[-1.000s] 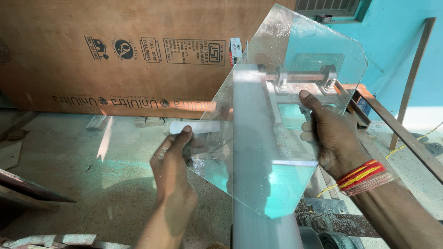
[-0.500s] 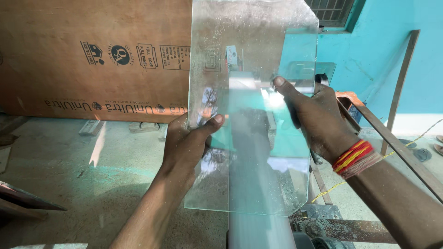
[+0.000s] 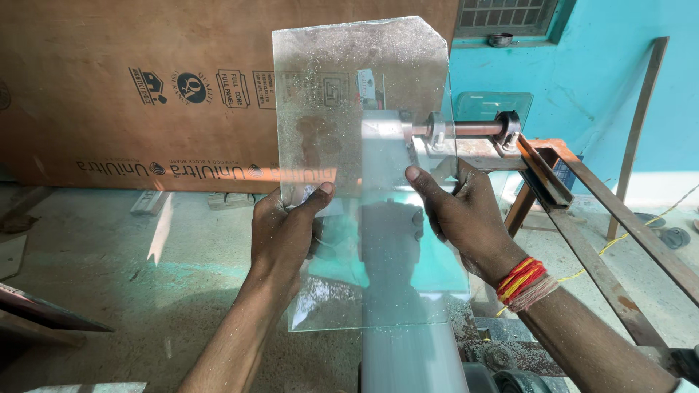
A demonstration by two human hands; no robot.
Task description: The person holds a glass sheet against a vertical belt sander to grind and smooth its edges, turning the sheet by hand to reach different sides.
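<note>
A dusty clear glass pane with one clipped top corner stands nearly upright in front of me. My left hand grips its left edge at mid height, thumb on the near face. My right hand holds the right edge, thumb pressed on the glass; red and yellow threads circle that wrist. Behind and below the pane runs a pale sanding belt, blurred with motion, leading up to a roller on a metal shaft.
A rusty steel frame carries the belt machine on the right. A large brown plywood sheet leans against the back wall. Concrete floor lies to the left, a turquoise wall at the back right.
The pane has been turned from a tilted, edge-on pose to nearly upright and facing me. Both hands shifted along its side edges and stayed on it.
</note>
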